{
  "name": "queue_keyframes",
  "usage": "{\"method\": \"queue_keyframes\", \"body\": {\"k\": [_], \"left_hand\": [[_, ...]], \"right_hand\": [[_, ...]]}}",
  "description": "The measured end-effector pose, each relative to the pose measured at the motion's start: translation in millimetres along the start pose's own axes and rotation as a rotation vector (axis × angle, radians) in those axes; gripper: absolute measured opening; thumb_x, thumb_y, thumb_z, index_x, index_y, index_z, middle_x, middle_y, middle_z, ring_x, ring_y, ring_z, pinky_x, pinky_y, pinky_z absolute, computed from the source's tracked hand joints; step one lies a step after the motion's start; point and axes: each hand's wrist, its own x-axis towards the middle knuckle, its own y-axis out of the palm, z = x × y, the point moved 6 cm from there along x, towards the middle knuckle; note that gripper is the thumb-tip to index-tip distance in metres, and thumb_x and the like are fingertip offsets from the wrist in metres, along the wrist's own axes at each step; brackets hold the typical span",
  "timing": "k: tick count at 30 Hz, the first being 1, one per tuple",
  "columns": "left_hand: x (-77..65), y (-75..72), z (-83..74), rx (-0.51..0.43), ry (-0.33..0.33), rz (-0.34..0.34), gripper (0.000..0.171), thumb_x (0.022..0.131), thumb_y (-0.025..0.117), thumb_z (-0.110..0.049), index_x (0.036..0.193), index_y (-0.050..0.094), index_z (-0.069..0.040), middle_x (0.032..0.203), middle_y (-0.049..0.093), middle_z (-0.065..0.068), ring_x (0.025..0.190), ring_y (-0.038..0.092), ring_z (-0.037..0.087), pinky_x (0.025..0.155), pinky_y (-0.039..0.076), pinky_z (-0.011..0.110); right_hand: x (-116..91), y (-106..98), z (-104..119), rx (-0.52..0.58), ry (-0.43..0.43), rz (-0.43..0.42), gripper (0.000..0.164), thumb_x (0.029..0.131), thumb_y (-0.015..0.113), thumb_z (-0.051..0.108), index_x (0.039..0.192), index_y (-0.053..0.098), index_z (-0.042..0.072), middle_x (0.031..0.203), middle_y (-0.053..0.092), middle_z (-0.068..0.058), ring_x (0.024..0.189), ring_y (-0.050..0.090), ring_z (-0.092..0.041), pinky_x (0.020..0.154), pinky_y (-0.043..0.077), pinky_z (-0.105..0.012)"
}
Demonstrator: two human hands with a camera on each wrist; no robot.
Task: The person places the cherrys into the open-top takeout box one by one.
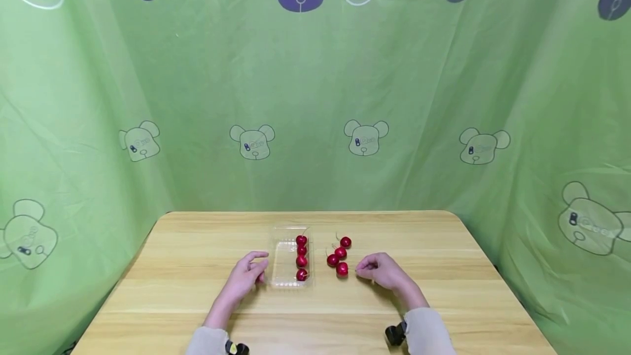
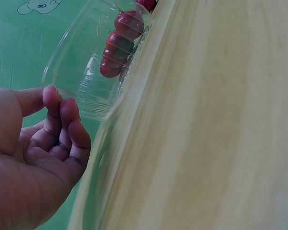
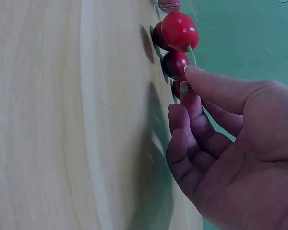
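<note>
My right hand [image 1: 380, 270] pinches the thin stem of a red cherry [image 3: 180, 31] between thumb and index fingertip, its other fingers curled below. That cherry [image 1: 342, 270] is nearest the hand in a small group. Beside it are loose cherries [image 1: 333, 260], some with stems showing. A clear plastic container [image 1: 283, 284] stands left of the group, with a column of cherries [image 1: 301, 261] along its right side. At the container's left rim, the thumb and index fingertip of my left hand [image 1: 245, 274] come together on the edge; the left wrist view shows the remaining fingers curled.
The wooden table [image 1: 315, 316] has rounded far corners. Behind it and at both sides hangs a green curtain [image 1: 305, 81] printed with bear heads. Dark wrist devices [image 1: 395, 335] sit at both sleeve cuffs.
</note>
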Motion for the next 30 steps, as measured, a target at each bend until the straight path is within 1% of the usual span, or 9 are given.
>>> {"method": "queue_keyframes", "body": {"k": [5, 7, 10, 14, 19, 22, 26, 30], "left_hand": [[1.6, 0.0, 2.2, 0.002, -0.003, -0.015, 0.040, 0.103, 0.063, -0.019, 0.139, 0.058, -0.001, 0.076, 0.065, 0.015, 0.064, 0.053, 0.016, 0.055, 0.042, 0.023], [1.8, -0.3, 3.5, 0.001, -0.006, -0.022, 0.040, 0.103, 0.063, -0.018, 0.139, 0.058, -0.001, 0.076, 0.065, 0.016, 0.064, 0.053, 0.016, 0.055, 0.043, 0.023], [2.1, -0.7, 4.2, 0.001, -0.007, -0.026, 0.040, 0.103, 0.063, -0.017, 0.139, 0.058, -0.001, 0.076, 0.065, 0.015, 0.063, 0.053, 0.016, 0.055, 0.043, 0.023], [1.5, 0.2, 2.7, -0.005, 0.000, -0.011, 0.040, 0.103, 0.063, -0.018, 0.139, 0.058, -0.001, 0.076, 0.065, 0.014, 0.062, 0.053, 0.015, 0.053, 0.041, 0.023], [0.2, 1.2, 0.8, -0.020, 0.011, 0.008, 0.041, 0.104, 0.063, -0.018, 0.139, 0.057, 0.001, 0.074, 0.064, 0.012, 0.062, 0.053, 0.014, 0.054, 0.042, 0.023], [0.0, 1.0, -0.4, -0.025, 0.010, 0.008, 0.040, 0.103, 0.063, -0.018, 0.139, 0.057, 0.001, 0.074, 0.064, 0.011, 0.063, 0.054, 0.013, 0.056, 0.044, 0.023], [0.1, 1.1, -0.1, -0.017, 0.013, 0.001, 0.040, 0.104, 0.062, -0.018, 0.139, 0.057, 0.001, 0.073, 0.064, 0.010, 0.063, 0.054, 0.014, 0.056, 0.044, 0.024], [2.5, 1.4, 3.4, -0.003, 0.005, -0.015, 0.039, 0.104, 0.062, -0.017, 0.139, 0.057, 0.001, 0.073, 0.063, 0.010, 0.062, 0.052, 0.014, 0.054, 0.041, 0.023]], "right_hand": [[-0.5, -2.1, 2.4, 0.006, -0.007, 0.005, 0.013, 0.093, 0.074, 0.009, 0.104, 0.073, 0.001, 0.090, 0.066, -0.007, 0.080, 0.059, -0.022, 0.066, 0.053, -0.031], [-0.6, -3.0, 5.0, 0.013, -0.012, 0.006, 0.015, 0.093, 0.074, 0.010, 0.105, 0.073, 0.001, 0.092, 0.066, -0.008, 0.081, 0.060, -0.023, 0.068, 0.054, -0.033], [-1.0, -5.2, 10.8, 0.018, -0.020, -0.002, 0.016, 0.094, 0.073, 0.012, 0.107, 0.073, 0.002, 0.095, 0.066, -0.008, 0.087, 0.061, -0.025, 0.075, 0.055, -0.036], [-2.2, -8.0, 17.9, 0.025, -0.028, -0.015, 0.018, 0.094, 0.073, 0.012, 0.109, 0.072, 0.002, 0.100, 0.068, -0.008, 0.093, 0.063, -0.025, 0.084, 0.056, -0.040], [-1.5, -9.7, 26.5, 0.056, -0.051, -0.020, 0.021, 0.095, 0.072, 0.011, 0.112, 0.071, -0.001, 0.101, 0.068, -0.010, 0.094, 0.064, -0.029, 0.087, 0.058, -0.044], [0.3, -10.1, 31.2, 0.077, -0.062, -0.026, 0.021, 0.095, 0.072, 0.009, 0.112, 0.070, -0.002, 0.101, 0.068, -0.010, 0.096, 0.065, -0.032, 0.088, 0.058, -0.046], [3.3, -10.1, 34.9, 0.095, -0.070, -0.040, 0.020, 0.094, 0.071, 0.005, 0.112, 0.071, -0.002, 0.102, 0.069, -0.010, 0.097, 0.066, -0.031, 0.091, 0.058, -0.047], [6.3, -9.4, 39.1, 0.096, -0.079, -0.048, 0.018, 0.095, 0.071, 0.008, 0.111, 0.071, 0.000, 0.104, 0.070, -0.017, 0.097, 0.067, -0.033, 0.091, 0.058, -0.048]]}}
